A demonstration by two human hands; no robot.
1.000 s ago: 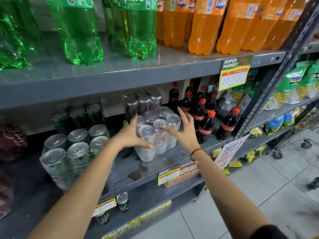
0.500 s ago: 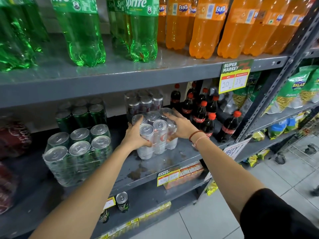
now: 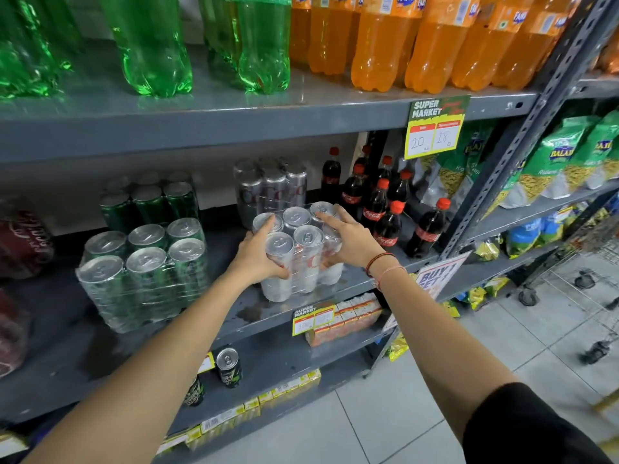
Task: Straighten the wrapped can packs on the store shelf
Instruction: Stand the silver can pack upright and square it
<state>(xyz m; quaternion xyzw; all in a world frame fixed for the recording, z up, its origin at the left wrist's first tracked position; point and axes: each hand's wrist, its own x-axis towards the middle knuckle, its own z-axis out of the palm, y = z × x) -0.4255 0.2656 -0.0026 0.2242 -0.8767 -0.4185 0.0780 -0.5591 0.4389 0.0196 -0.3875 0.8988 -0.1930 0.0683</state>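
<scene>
A plastic-wrapped pack of silver cans (image 3: 303, 252) stands near the front edge of the grey middle shelf (image 3: 274, 309). My left hand (image 3: 256, 256) grips its left side and my right hand (image 3: 348, 239) grips its right side and top. A second silver can pack (image 3: 271, 187) stands behind it. To the left sits a wrapped pack of green cans (image 3: 144, 269), turned at an angle, with another green can pack (image 3: 150, 200) behind it.
Small cola bottles (image 3: 385, 212) crowd the shelf just right of the silver pack. Green and orange soda bottles (image 3: 385, 41) fill the upper shelf. A yellow price card (image 3: 433, 128) hangs from the upper shelf's edge. Loose cans (image 3: 229, 366) stand on the lower shelf. Red packs (image 3: 23, 242) sit far left.
Both hands went from open and reaching to closed around the front silver can pack, which now sits squarer to the shelf edge. The camera view has shifted slightly.
</scene>
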